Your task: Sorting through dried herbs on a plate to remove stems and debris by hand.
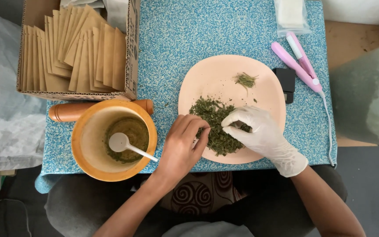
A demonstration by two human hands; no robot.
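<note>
Head view is showing the bare left hand point(181, 147) and the white-gloved right hand point(259, 134) pinching together over a heap of dried green leaves point(216, 127) on the round pale-pink plate point(207, 74) at centre frame, a thin stem seemingly nipped between their fingertips. Only a small tuft of picked-out stems point(245, 80) is lying apart at the plate's upper right, so most of the heap is looking unsorted.

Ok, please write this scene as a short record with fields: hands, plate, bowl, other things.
left hand: bare, pinching a thin stem over the dried green leaves
right hand: gloved, fingertips on the same stem
plate: pale pink, also holds a small pile of stems
bowl: orange, green powder and white spoon inside
other: box of brown sachets, pink sealer
</note>
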